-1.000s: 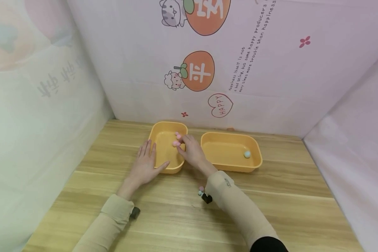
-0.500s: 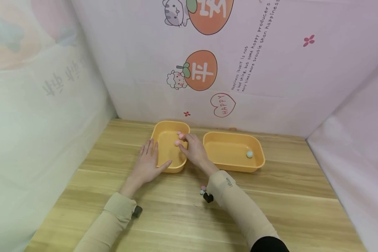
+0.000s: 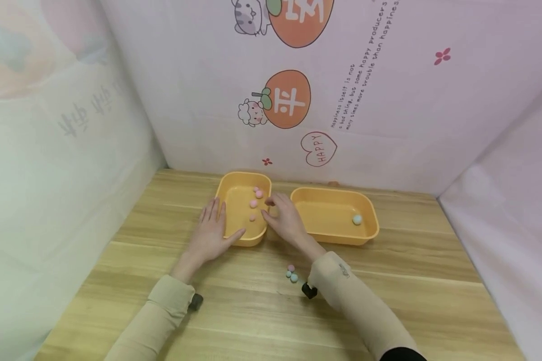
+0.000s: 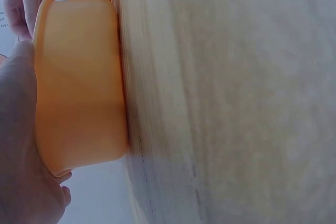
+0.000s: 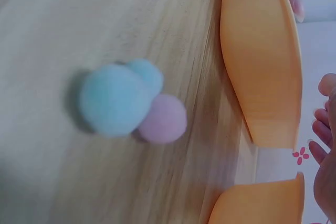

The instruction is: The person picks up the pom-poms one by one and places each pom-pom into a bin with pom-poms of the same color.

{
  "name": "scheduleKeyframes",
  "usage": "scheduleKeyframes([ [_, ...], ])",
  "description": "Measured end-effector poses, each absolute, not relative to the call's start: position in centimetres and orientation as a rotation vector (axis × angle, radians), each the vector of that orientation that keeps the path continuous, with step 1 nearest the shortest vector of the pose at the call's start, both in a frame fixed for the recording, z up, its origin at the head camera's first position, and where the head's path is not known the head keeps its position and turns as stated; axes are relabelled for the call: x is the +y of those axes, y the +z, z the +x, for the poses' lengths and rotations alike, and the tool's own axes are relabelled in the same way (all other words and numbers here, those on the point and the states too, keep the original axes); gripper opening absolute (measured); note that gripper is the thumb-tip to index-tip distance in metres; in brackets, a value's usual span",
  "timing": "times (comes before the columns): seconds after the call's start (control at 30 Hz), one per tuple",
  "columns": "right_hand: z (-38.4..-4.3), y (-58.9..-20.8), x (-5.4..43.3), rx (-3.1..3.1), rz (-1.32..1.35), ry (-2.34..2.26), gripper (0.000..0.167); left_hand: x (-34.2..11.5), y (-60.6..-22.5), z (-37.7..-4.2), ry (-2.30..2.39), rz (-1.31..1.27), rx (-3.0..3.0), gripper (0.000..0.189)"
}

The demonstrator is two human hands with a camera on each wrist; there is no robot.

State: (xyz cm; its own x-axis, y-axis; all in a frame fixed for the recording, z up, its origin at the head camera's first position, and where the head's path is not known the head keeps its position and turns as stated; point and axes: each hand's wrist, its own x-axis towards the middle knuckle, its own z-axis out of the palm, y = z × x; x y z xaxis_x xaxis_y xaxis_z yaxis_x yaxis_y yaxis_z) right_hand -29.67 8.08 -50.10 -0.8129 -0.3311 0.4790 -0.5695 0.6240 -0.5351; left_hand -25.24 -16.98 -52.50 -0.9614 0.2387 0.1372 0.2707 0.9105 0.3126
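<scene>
Left hand (image 3: 211,233) on the left yellow tray (image 3: 237,208): fingers lie straight over the left rim, thumb stretches across the near end, nothing grasped. Right hand (image 3: 286,219) at the same tray's right rim, thumb and fingers apart with a gap between, released, holds nothing.

Four pink pom-poms inside the left tray, toward its right side: a larger one (image 3: 259,194) with a small one (image 3: 255,189) right up by it at the far end, a third (image 3: 253,203) nearer, and a fourth (image 3: 252,217) nearest the person, these two apart.

Right yellow tray (image 3: 325,213) sits just beside, turned crosswise; one pale blue pom-pom (image 3: 357,219) in it, toward the right end.

Three more pom-poms on the wooden table (image 3: 239,301), in front of the trays and close together: one pink-mauve (image 5: 165,119), one small blue (image 5: 147,76), one larger blue (image 5: 116,99). Right wrist view has them up close, a bit blurred.

Beige sleeves (image 3: 352,303) on both arms, black block (image 3: 309,290) under the right cuff. White printed backdrop (image 3: 198,90) behind the trays, orange cartoon fruits (image 3: 293,113) and text on it.
</scene>
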Motion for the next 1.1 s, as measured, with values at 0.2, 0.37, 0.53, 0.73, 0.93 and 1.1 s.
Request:
scheduleKeyframes([
  [0.2, -28.1, -49.9, 9.5, -2.483, 0.758, 1.060, 0.022, -17.0, -52.3, -25.2, -0.536, -0.390, -2.989, 0.113],
  [0.37, -26.3, -49.6, 10.7, -2.484, 0.782, 1.126, 0.024, -16.9, -52.3, -25.2, -0.544, -0.387, -2.986, 0.113],
  [0.53, -24.4, -49.6, 11.7, -2.493, 0.799, 1.144, 0.025, -16.9, -52.4, -25.2, -0.536, -0.382, -2.989, 0.113],
  [0.73, -22.4, -49.8, 12.8, -2.470, 0.860, 1.163, 0.028, -16.9, -52.6, -25.1, -0.543, -0.377, -2.997, 0.113],
  [0.93, -21.1, -50.4, 13.8, -2.488, 0.879, 1.137, 0.034, -17.0, -52.5, -25.1, -0.552, -0.372, -3.002, 0.113],
  [1.1, -20.5, -51.2, 14.8, -2.453, 0.937, 1.089, 0.039, -17.0, -52.5, -25.2, -0.539, -0.376, -3.004, 0.113],
])
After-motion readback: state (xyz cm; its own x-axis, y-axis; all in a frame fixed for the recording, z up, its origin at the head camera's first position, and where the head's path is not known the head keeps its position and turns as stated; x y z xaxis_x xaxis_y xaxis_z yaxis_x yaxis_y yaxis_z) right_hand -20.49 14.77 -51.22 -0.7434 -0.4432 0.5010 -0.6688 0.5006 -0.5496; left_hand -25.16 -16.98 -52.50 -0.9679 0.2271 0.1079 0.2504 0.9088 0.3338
